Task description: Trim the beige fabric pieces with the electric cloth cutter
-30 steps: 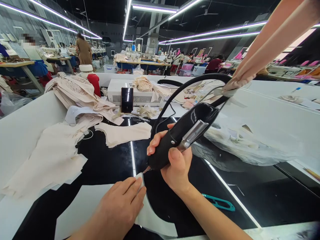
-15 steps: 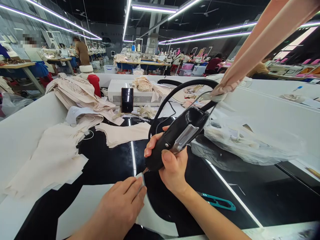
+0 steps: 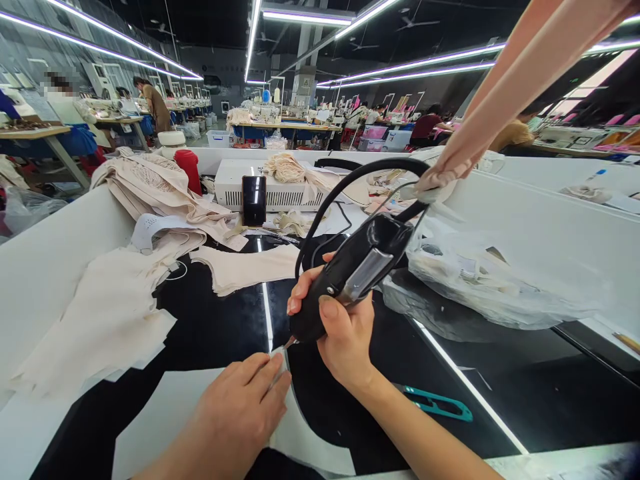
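Black surface [image 3: 215,333] partly covered at left by stacked fabric pieces [image 3: 90,313]. Pale panel [image 3: 153,407] laid at near side, pressed by left hand [image 3: 245,400]; any pinch underneath can't be told. Black corded tool [image 3: 353,273] gripped in right hand [image 3: 347,330], tilted, tip held at panel's far corner. Teal snips [image 3: 437,405] left beside right forearm.

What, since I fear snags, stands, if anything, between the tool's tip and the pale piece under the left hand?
Nothing visible: the tool in the right hand has its tip at the pale piece, past the left hand.
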A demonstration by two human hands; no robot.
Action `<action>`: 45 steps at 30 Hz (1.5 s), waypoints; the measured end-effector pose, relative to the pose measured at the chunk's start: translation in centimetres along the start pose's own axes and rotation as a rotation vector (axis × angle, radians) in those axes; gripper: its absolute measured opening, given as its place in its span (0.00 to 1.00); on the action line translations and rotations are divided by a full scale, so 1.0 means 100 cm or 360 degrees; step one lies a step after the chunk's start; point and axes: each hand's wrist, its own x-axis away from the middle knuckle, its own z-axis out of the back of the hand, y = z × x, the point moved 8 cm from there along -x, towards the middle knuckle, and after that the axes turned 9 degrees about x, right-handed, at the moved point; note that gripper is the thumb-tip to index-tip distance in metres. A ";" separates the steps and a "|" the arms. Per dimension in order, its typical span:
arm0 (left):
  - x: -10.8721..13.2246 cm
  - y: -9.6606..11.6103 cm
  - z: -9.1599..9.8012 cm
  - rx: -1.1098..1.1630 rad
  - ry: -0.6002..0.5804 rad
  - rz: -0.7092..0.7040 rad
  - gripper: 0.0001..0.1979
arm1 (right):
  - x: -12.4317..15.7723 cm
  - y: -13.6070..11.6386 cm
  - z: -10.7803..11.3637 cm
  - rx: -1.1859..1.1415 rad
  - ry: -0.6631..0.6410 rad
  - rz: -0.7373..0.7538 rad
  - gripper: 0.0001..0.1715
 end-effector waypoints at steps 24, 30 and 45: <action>0.000 0.001 0.000 -0.0019 0.0047 0.0022 0.14 | 0.001 -0.001 -0.013 -0.0156 -0.0077 0.0043 0.20; -0.002 0.002 0.001 -0.0036 0.0026 -0.0015 0.14 | 0.003 0.002 -0.016 -0.0153 -0.0105 0.0028 0.21; 0.001 0.001 -0.002 -0.0052 -0.0014 0.0006 0.16 | 0.005 0.006 -0.017 -0.0166 -0.0115 -0.0015 0.18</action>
